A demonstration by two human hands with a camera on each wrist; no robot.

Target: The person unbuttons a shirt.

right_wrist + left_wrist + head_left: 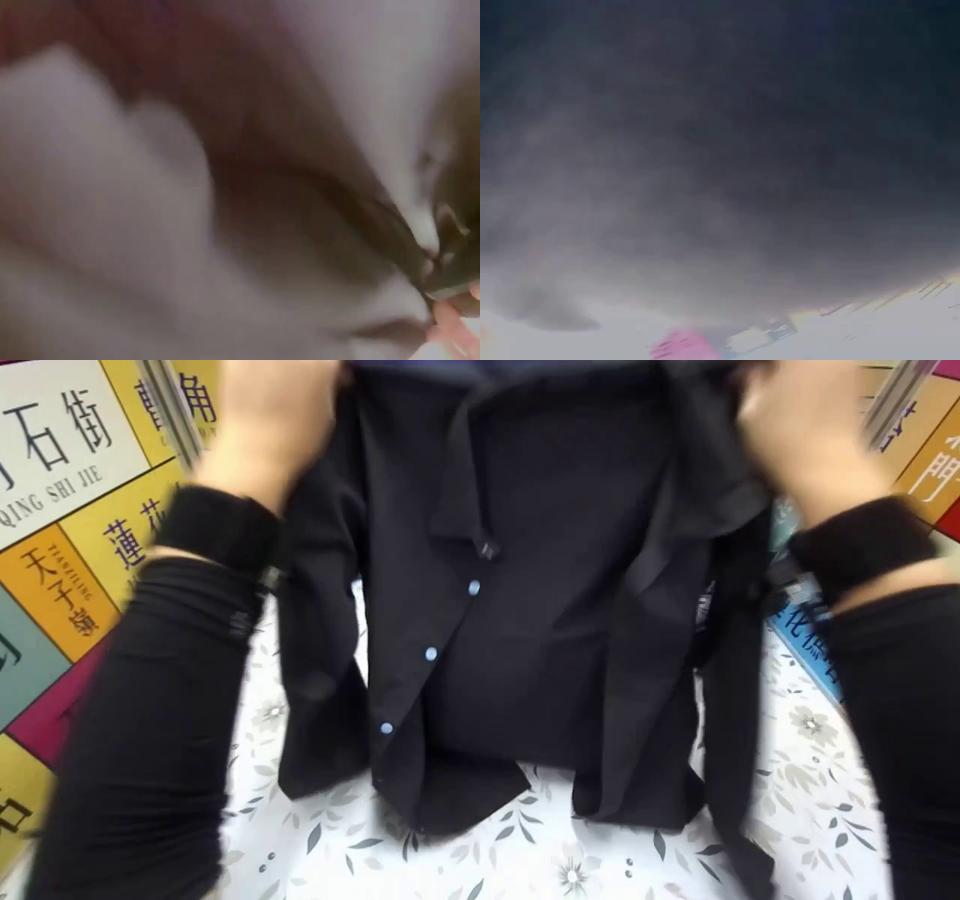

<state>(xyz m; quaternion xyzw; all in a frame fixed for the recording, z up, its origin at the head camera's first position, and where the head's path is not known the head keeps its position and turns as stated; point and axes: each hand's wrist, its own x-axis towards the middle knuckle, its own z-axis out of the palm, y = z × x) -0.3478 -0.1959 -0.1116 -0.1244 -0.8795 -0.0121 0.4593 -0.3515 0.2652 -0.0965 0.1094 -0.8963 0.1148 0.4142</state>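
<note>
A black button-up shirt (540, 585) hangs front-side toward me in the head view, its front partly unfastened and light blue buttons (430, 654) down one edge. My left hand (274, 420), blurred, grips it near the top left. At the top right my right hand (806, 427) grips the other side. In the right wrist view, fingertips (450, 330) pinch gathered cloth at the lower right corner. Dark blurred cloth (720, 165) fills most of the left wrist view and hides that hand's fingers.
A white floral-patterned surface (570, 862) lies under the shirt. Colourful panels with Chinese lettering (60, 457) stand at the left, with more lettered panels (930, 457) at the right. Metal strips (171, 412) run along both sides near the top.
</note>
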